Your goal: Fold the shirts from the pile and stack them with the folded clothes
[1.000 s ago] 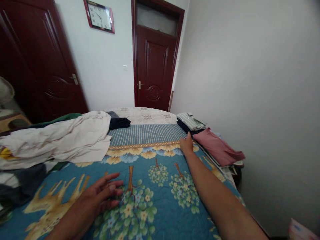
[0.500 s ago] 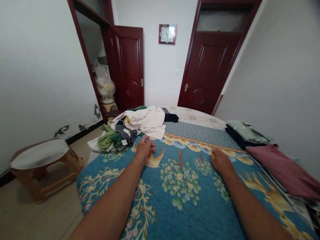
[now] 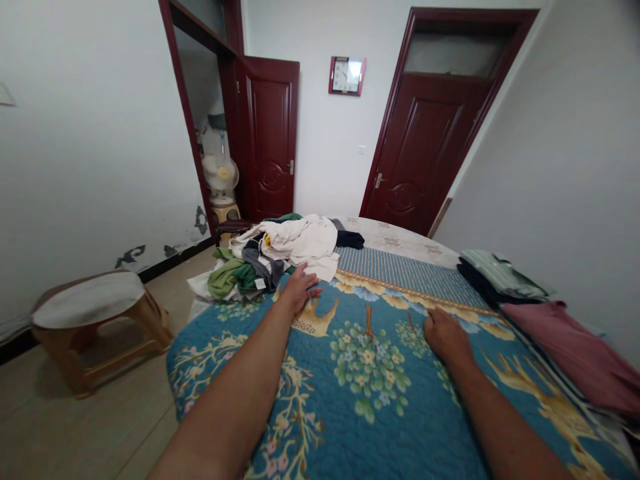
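My left hand (image 3: 300, 291) rests on the blue patterned quilt (image 3: 400, 427), fingers apart and holding nothing, just in front of the clothes pile. A cream garment (image 3: 305, 241) lies on top of that pile, with a green garment (image 3: 225, 279) at its left. Farther right, my right hand (image 3: 443, 335) is on the quilt with its fingers curled in; whether they pinch any fabric is hidden. Both forearms reach forward over the quilt.
Folded clothes lie along the right side: a striped light green one (image 3: 503, 272) and a pink one (image 3: 565, 333). A stool (image 3: 93, 300) stands on the floor at left. Behind are a fan (image 3: 221, 173) and two dark red doors.
The whole view has shifted slightly, so the scene sits a little farther right. My left hand's fingers are spread a bit more on the quilt. My right hand looks much the same.
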